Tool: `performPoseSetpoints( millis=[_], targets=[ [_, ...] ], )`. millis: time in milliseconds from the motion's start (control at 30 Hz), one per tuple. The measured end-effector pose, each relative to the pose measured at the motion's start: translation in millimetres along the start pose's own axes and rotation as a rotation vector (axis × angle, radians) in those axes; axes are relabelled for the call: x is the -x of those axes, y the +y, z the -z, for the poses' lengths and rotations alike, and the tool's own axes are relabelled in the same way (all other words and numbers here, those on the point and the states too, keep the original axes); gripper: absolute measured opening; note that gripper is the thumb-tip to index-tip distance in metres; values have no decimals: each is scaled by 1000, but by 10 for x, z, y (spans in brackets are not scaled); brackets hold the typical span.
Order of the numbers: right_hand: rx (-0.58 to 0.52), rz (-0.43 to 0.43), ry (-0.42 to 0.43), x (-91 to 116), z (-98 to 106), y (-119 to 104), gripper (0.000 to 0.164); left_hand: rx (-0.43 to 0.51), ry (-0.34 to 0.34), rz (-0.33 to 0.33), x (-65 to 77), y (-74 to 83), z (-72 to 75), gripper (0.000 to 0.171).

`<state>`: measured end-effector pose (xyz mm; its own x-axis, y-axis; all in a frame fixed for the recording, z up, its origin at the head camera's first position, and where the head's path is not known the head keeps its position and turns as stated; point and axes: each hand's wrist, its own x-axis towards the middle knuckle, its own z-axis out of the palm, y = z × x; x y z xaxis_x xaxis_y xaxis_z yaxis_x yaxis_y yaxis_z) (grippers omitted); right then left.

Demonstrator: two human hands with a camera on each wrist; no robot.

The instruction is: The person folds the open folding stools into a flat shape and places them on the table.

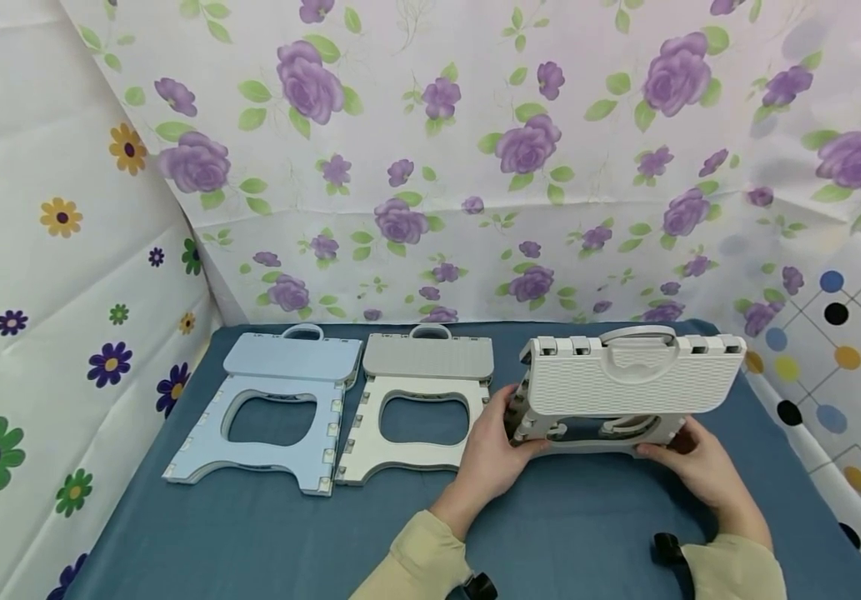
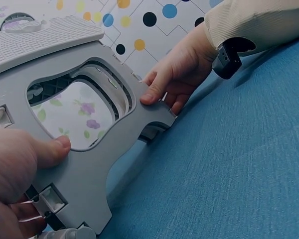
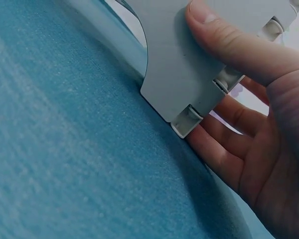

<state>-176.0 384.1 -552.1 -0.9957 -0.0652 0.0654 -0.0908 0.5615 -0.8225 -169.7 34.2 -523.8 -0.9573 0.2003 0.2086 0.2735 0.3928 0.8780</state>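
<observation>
A light grey folding step stool (image 1: 636,375) stands on the right part of the table, its ribbed top and carry handle facing up and toward me. My left hand (image 1: 492,450) grips the stool's left side, thumb on the front leg panel. On the opposite side, my right hand (image 1: 711,475) holds the lower right edge. In the left wrist view, both thumbs press the grey panel (image 2: 92,174) beside its large cut-out. The right wrist view has the right thumb over the panel, with fingers (image 3: 229,144) behind its hinged edge near the blue cloth.
To the left lie two folded step stools, a light blue one (image 1: 272,417) and a cream one with a grey top (image 1: 415,417). A blue cloth (image 1: 550,533) covers the table. Patterned sheets (image 1: 438,167) hang behind and at both sides.
</observation>
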Motion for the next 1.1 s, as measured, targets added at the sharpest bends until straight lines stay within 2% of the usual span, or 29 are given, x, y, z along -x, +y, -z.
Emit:
performPoseSetpoints(
  millis=[267,567,867,1100],
  targets=[
    [-20,1,-6,0,-8,5,74,-15,-8,-22,-10,8,6,80],
    [2,-29,-4,-3,-8,20,76,-7,-14,-29,-21,-12,1,79],
    [34,-57,0,7,-32,-1,79,-21,4,-27,-12,-30,-3,72],
    [0,-35,-1,11,-42,-16,76,-21,0,-28,2,-26,3,66]
  ],
)
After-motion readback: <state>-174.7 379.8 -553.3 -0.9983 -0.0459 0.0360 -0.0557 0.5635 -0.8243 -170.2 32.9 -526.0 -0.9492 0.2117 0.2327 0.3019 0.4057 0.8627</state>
